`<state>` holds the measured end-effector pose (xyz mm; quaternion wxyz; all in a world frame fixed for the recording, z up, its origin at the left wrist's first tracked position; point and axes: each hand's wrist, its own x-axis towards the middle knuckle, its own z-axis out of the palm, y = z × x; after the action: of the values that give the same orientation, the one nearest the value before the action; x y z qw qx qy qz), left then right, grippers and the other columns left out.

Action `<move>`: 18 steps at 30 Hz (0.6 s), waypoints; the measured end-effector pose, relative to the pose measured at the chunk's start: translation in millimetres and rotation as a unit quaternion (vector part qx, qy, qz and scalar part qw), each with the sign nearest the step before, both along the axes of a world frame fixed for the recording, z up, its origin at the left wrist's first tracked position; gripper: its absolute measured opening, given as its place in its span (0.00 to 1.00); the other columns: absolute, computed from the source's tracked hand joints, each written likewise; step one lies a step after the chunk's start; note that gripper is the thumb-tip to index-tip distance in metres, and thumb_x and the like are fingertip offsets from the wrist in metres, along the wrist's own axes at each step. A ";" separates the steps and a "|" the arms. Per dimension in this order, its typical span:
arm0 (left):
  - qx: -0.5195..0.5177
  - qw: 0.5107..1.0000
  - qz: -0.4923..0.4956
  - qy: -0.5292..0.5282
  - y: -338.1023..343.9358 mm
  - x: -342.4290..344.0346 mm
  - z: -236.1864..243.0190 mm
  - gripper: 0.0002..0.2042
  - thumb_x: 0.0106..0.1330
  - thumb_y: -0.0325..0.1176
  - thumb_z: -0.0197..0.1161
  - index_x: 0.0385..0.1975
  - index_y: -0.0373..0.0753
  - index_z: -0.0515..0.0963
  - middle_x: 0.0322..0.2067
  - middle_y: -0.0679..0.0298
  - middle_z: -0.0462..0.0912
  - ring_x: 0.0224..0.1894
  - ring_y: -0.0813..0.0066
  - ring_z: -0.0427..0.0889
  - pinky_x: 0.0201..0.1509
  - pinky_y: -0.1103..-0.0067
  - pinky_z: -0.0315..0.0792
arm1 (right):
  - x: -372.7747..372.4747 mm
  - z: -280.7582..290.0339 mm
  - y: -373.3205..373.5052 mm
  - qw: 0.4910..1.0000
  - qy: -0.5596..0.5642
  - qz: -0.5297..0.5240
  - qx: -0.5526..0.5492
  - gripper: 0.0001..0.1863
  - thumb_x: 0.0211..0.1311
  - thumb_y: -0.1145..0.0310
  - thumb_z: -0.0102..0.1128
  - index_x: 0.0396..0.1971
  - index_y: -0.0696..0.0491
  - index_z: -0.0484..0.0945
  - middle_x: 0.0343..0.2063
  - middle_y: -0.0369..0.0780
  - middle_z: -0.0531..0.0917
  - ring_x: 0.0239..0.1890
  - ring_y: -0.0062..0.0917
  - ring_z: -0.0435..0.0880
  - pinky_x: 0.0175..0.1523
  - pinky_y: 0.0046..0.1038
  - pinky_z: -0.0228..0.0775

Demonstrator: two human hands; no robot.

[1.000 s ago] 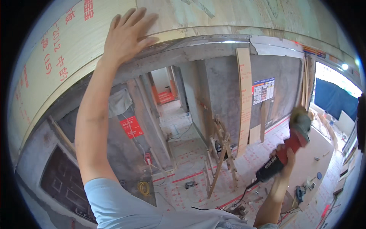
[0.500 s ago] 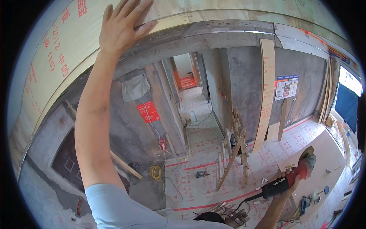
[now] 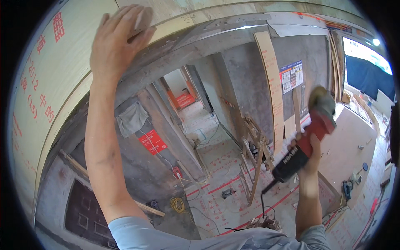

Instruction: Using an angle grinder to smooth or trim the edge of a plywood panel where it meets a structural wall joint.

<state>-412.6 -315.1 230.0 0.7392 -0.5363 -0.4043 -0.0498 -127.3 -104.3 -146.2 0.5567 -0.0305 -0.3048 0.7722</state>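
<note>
Raised high at the upper left, my left hand (image 3: pixel 114 43) lies with its fingers spread at the edge of a pale plywood panel (image 3: pixel 54 62) overhead. My right hand (image 3: pixel 309 154) is wrapped round a red and black angle grinder (image 3: pixel 310 139) on the right side. The tool points upward, with a round disc (image 3: pixel 318 98) at its top end. A black cord (image 3: pixel 266 187) hangs from its lower end. Motion blurs the disc and head slightly. The disc is apart from the panel.
A wooden stepladder (image 3: pixel 255 160) stands on the covered floor below. At the right is a large board (image 3: pixel 346 146) with small tools on it. A tall plank (image 3: pixel 270 91) leans on the grey wall. A yellow cord coil (image 3: pixel 177 204) lies lower left.
My right hand has lifted the angle grinder upward and a little left, turning its disc end up. My left hand has shifted slightly left and down along the panel edge. The view has tilted.
</note>
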 end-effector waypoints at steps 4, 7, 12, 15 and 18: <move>0.088 0.991 -0.068 0.072 -5.7 4.6 -38.1 0.20 0.61 0.30 0.71 0.54 0.42 0.80 0.60 0.57 0.79 0.64 0.50 0.73 0.66 0.57 0.69 | -38.8 68.9 -27.4 0.993 0.001 0.065 0.098 0.20 0.68 0.52 0.60 0.48 0.52 0.73 0.35 0.39 0.82 0.34 0.29 0.84 0.40 0.33 0.80; -0.001 0.893 -0.347 -0.287 12.5 37.4 -163.1 0.19 0.60 0.31 0.71 0.50 0.37 0.78 0.49 0.58 0.80 0.52 0.64 0.77 0.57 0.71 0.71 | -57.0 105.6 -40.6 0.983 -0.003 0.114 0.142 0.18 0.68 0.56 0.61 0.47 0.52 0.73 0.33 0.41 0.82 0.30 0.30 0.84 0.36 0.35 0.81; -0.306 0.172 -0.498 -0.793 22.2 114.6 -267.0 0.31 0.74 0.61 0.54 0.56 0.35 0.72 0.43 0.58 0.82 0.36 0.68 0.85 0.36 0.76 0.80 | -94.2 154.2 -64.9 0.969 0.009 0.152 0.194 0.17 0.65 0.61 0.65 0.44 0.54 0.72 0.29 0.41 0.81 0.27 0.29 0.84 0.33 0.32 0.79; -0.263 0.224 -0.471 -0.812 18.1 106.5 -248.8 0.30 0.73 0.61 0.55 0.52 0.35 0.73 0.37 0.58 0.82 0.25 0.69 0.83 0.22 0.80 0.75 | -105.6 174.5 -71.2 0.960 0.005 0.161 0.230 0.20 0.64 0.57 0.67 0.45 0.54 0.72 0.31 0.41 0.82 0.28 0.29 0.84 0.34 0.31 0.80; -0.280 0.235 -0.499 -0.786 17.6 102.4 -235.9 0.29 0.72 0.62 0.56 0.46 0.35 0.73 0.29 0.57 0.81 0.19 0.70 0.79 0.17 0.80 0.69 | -109.2 188.2 -77.6 0.957 -0.005 0.160 0.241 0.21 0.63 0.56 0.67 0.46 0.55 0.72 0.31 0.41 0.81 0.28 0.28 0.84 0.34 0.31 0.80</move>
<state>-310.2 -297.5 -5.9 -0.3189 -0.4953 -0.4221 -0.6890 -236.5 -181.8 42.0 0.4155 0.1501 -0.4851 0.7547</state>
